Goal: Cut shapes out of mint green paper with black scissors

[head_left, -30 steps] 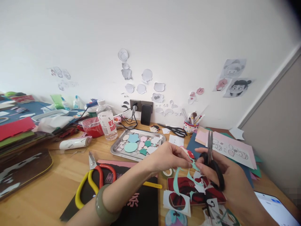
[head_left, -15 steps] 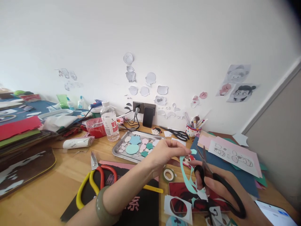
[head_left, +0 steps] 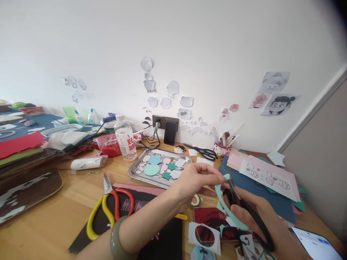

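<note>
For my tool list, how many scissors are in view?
3: black scissors in the right hand, red-and-yellow scissors at left, another black pair near the wall. Others may be hidden.

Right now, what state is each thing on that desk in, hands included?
Left hand: pinching the strip
Green paper strip: curved, drooping
Right hand: gripping black scissors
Black scissors: held, blades parted
Red-and-yellow scissors: lying, unheld
Bottle: upright, capped
Tray: holding paper cutouts
Upright phone: screen dark
Lying phone: screen lit
Plug: plugged in
Cup: upright, filled
</note>
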Demonstrator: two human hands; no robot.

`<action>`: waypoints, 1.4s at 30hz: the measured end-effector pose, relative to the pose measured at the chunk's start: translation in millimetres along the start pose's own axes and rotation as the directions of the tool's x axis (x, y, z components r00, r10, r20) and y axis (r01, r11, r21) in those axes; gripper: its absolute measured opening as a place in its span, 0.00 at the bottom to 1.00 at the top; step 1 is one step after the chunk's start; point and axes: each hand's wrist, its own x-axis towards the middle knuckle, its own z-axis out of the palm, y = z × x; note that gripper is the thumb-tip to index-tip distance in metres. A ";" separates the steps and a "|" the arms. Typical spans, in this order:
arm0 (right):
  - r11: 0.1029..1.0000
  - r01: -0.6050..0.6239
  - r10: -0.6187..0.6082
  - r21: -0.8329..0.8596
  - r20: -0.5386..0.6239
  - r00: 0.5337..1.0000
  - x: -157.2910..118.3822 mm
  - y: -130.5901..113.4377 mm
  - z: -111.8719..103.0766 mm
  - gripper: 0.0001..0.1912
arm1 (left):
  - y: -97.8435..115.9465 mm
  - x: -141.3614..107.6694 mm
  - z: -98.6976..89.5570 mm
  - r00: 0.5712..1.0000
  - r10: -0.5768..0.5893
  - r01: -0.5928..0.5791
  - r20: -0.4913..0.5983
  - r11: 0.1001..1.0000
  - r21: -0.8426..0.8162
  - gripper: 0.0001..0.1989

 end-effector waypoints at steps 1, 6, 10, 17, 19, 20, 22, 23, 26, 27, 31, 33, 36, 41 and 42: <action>1.000 -0.001 0.001 -0.012 0.010 1.000 -0.1 1.5 -1.2 0.11 | -0.6 0.3 -0.5 1.000 -0.011 0.011 0.007 1.000 0.001 0.08; 0.997 0.035 -0.034 -0.071 0.021 0.999 0.3 8.2 -6.8 0.15 | -0.8 1.3 -1.5 0.998 -0.068 0.068 -0.002 0.997 0.023 0.07; 0.987 0.048 -0.036 -0.153 0.078 0.996 2.2 10.4 -9.6 0.16 | 0.0 0.7 -1.9 0.996 -0.084 0.084 0.011 0.996 0.021 0.09; 0.993 0.007 -0.010 -0.116 -0.021 1.000 -2.4 -9.9 -1.6 0.21 | -0.9 1.3 -3.7 0.997 -0.071 0.070 0.028 0.997 0.016 0.09; 0.996 -0.019 0.014 -0.087 -0.054 0.998 -3.9 -12.0 1.3 0.23 | -1.0 1.7 -4.1 0.997 -0.069 0.068 0.028 0.997 0.026 0.09; 0.996 -0.027 0.022 -0.084 -0.069 0.997 -4.2 -11.7 2.3 0.24 | -1.1 1.9 -4.4 0.997 -0.068 0.068 0.028 0.997 0.031 0.09; 0.996 -0.025 0.018 -0.087 -0.088 0.996 -4.2 -9.6 2.8 0.25 | -1.4 2.1 -5.0 0.997 -0.063 0.061 0.035 0.998 0.032 0.09; 0.996 -0.019 0.011 -0.086 -0.089 0.996 -4.0 -8.4 2.4 0.25 | -1.5 2.2 -5.2 0.997 -0.058 0.057 0.041 0.998 0.029 0.09; 0.999 -0.006 0.004 -0.051 -0.034 0.999 -3.3 -5.4 -0.9 0.25 | -1.3 2.2 -5.0 0.997 -0.050 0.049 0.053 0.999 0.016 0.08; 0.999 -0.002 0.001 -0.035 -0.005 1.000 -3.1 -4.3 -2.4 0.25 | -0.8 2.2 -4.7 0.997 -0.050 0.049 0.053 0.999 0.015 0.09; 1.000 0.018 -0.018 -0.006 0.032 0.999 -3.0 1.7 -4.9 0.26 | 2.5 2.1 -3.2 0.998 -0.051 0.050 0.044 0.999 0.021 0.09; 1.000 0.013 -0.012 0.009 -0.028 1.000 -3.9 3.9 -2.6 0.28 | 4.3 1.9 -2.8 0.998 -0.052 0.052 0.043 0.999 0.011 0.08; 0.999 -0.005 0.010 0.042 -0.117 0.993 -6.0 3.0 2.0 0.30 | 6.3 1.5 -2.8 0.998 -0.048 0.047 0.035 0.999 0.016 0.08; 0.997 -0.079 0.080 0.021 -0.031 0.996 -7.6 -1.4 0.0 0.29 | 10.0 0.9 -3.7 0.998 -0.056 0.054 0.032 0.997 0.060 0.07; 0.996 -0.093 0.093 0.014 -0.014 0.996 -7.5 -1.3 -1.0 0.29 | 10.7 0.7 -4.0 0.998 -0.059 0.056 0.038 0.996 0.068 0.07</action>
